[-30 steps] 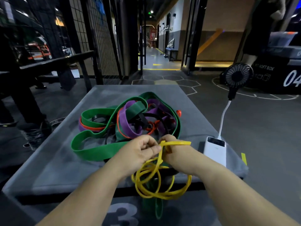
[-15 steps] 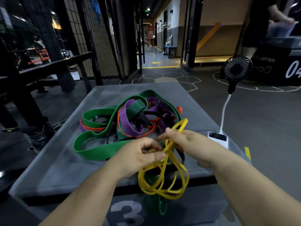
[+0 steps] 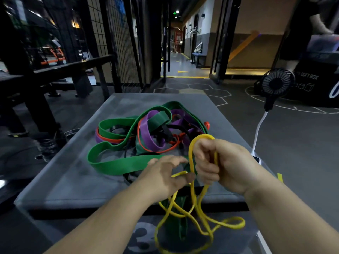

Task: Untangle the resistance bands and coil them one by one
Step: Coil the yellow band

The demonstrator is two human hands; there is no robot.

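Yellow band is up in front of us, looped over our right hand, fingers curled tight round its strands; the rest dangles in loose loops below. It looks thin, light, stretchy and floppy, so we'd grip near that top loop and feed slack. Left hand reaches in, fingers stretched, blurred; pinching a strand or not, we cannot tell. Behind, the tangled pile lies on the box

Head view. Left hand and right hand bare. Left forearm and right forearm bare from the wrist back to the lower frame edge. Left fingers motion-blurred, so detail unreadable. Right knuckles and finger creases sharp.
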